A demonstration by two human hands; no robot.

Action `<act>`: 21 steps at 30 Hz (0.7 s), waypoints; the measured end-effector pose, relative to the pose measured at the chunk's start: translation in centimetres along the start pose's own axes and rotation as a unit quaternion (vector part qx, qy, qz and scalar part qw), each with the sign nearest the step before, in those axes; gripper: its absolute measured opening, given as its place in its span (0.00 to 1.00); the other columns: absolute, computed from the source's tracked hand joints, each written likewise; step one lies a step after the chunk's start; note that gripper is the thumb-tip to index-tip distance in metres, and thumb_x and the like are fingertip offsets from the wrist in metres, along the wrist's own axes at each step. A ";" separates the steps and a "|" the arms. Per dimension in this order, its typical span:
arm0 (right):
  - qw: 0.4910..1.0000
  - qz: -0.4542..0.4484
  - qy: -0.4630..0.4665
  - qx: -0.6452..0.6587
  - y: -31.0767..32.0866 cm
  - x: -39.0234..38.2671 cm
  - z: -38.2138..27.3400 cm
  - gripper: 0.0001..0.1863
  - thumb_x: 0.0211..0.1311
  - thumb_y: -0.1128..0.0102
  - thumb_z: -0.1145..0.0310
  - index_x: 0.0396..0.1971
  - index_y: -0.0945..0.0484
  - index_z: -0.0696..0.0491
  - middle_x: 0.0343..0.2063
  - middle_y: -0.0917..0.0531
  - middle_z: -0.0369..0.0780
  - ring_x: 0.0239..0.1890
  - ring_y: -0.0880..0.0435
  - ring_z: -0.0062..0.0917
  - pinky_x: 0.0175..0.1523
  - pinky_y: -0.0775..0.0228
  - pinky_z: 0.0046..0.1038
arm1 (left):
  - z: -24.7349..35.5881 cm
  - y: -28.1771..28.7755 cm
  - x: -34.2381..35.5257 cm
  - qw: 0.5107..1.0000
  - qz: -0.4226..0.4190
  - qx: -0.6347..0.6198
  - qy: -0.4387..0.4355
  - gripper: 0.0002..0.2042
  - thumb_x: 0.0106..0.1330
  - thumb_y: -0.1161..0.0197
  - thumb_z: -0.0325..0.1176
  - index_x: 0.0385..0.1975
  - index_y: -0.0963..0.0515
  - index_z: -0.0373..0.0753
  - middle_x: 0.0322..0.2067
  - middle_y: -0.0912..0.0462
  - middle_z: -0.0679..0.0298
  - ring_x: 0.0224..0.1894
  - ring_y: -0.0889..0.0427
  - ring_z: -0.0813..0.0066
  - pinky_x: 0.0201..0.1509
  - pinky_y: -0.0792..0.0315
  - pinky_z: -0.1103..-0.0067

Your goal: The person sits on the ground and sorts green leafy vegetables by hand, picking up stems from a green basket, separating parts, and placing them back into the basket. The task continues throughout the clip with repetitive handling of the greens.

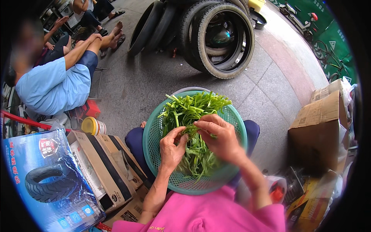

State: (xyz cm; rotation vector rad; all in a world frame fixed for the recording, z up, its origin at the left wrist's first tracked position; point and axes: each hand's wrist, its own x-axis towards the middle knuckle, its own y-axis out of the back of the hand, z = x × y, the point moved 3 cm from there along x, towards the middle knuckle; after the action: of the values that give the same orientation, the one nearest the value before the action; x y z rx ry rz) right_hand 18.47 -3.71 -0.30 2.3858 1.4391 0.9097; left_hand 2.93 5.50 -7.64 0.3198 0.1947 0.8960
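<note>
A green plastic colander basket (150,154) rests on my lap, holding a heap of leafy green vegetables (197,106) with long stems, resembling water spinach. Cut stem ends lie toward its far side and narrow leaves toward me. Over the middle of the heap, my left hand (172,149) pinches a green stem between thumb and fingers. Close beside it on the right, my right hand (221,135) has its thumb and forefinger pressed together at the same bit of greens. Its other fingers are curled and partly hidden.
Black tyres (224,42) stand on the paving ahead. On the left are a blue tyre box (50,181), cardboard cartons (104,166) and a yellow-lidded tub (92,126). A person in light blue (54,87) sits farther left. To the right stands an opened cardboard box (317,131).
</note>
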 end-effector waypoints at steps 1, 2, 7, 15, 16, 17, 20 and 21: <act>1.000 0.003 -0.009 0.023 0.1 0.1 -0.1 0.16 0.52 0.33 0.84 0.43 0.16 0.55 0.39 0.17 0.43 0.36 0.14 0.31 0.39 0.20 0.26 | 0.3 0.0 0.0 1.000 0.008 0.005 -0.013 0.18 0.62 0.31 0.27 0.52 0.23 0.34 0.36 0.14 0.57 0.38 0.14 0.66 0.41 0.23 0.73; 0.998 0.005 -0.030 0.057 0.0 0.0 0.0 0.16 0.52 0.34 0.85 0.43 0.16 0.56 0.40 0.16 0.43 0.38 0.14 0.28 0.40 0.20 0.25 | 0.8 0.0 -0.1 1.000 0.015 0.008 -0.026 0.21 0.61 0.31 0.27 0.55 0.25 0.35 0.36 0.14 0.57 0.39 0.14 0.66 0.42 0.23 0.73; 0.988 0.016 -0.044 0.150 -0.8 -0.3 1.4 0.17 0.56 0.34 0.83 0.47 0.19 0.57 0.44 0.17 0.44 0.37 0.14 0.27 0.36 0.21 0.24 | 1.2 -0.5 -0.5 0.997 0.001 -0.039 -0.067 0.32 0.58 0.28 0.26 0.63 0.34 0.38 0.37 0.14 0.55 0.42 0.14 0.64 0.46 0.22 0.72; 0.983 0.118 -0.136 0.041 0.9 -0.1 1.5 0.23 0.60 0.33 0.75 0.56 0.25 0.60 0.57 0.23 0.47 0.39 0.14 0.25 0.38 0.20 0.23 | 1.1 0.8 -1.6 0.927 -0.062 -0.349 0.120 0.21 0.68 0.37 0.26 0.60 0.33 0.31 0.37 0.13 0.54 0.39 0.14 0.74 0.40 0.20 0.81; 0.982 0.117 -0.143 0.031 1.1 -0.3 1.5 0.21 0.61 0.33 0.75 0.54 0.24 0.60 0.55 0.22 0.46 0.38 0.15 0.25 0.37 0.20 0.23 | 1.4 1.3 -1.6 0.920 -0.082 -0.360 0.131 0.21 0.69 0.38 0.27 0.60 0.32 0.31 0.37 0.13 0.53 0.39 0.13 0.72 0.38 0.19 0.81; 0.983 0.113 -0.140 0.020 1.3 -0.6 1.7 0.19 0.61 0.34 0.75 0.52 0.23 0.60 0.51 0.19 0.45 0.36 0.15 0.23 0.36 0.21 0.23 | 1.7 1.8 -1.6 0.911 -0.104 -0.372 0.143 0.20 0.70 0.39 0.28 0.60 0.31 0.32 0.37 0.13 0.53 0.39 0.13 0.71 0.37 0.19 0.81; 0.987 0.086 -0.135 0.012 1.3 -1.3 1.7 0.16 0.61 0.34 0.75 0.48 0.21 0.60 0.46 0.17 0.44 0.33 0.15 0.23 0.34 0.21 0.22 | 3.6 2.9 -2.1 0.880 -0.148 -0.420 0.168 0.20 0.72 0.41 0.30 0.61 0.31 0.32 0.39 0.13 0.52 0.39 0.12 0.68 0.33 0.18 0.82; 0.986 0.085 -0.141 0.022 1.1 -1.5 1.4 0.15 0.61 0.34 0.75 0.48 0.20 0.60 0.45 0.16 0.44 0.32 0.15 0.22 0.34 0.21 0.22 | 4.3 3.0 -2.2 0.867 -0.160 -0.438 0.174 0.20 0.72 0.42 0.31 0.61 0.30 0.32 0.39 0.13 0.51 0.39 0.12 0.67 0.32 0.18 0.82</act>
State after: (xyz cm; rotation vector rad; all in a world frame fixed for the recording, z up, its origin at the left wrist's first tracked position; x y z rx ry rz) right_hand 19.66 -5.35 -1.46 2.5768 1.1766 0.5485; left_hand 0.59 4.69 -2.51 -0.7161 0.1474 0.6228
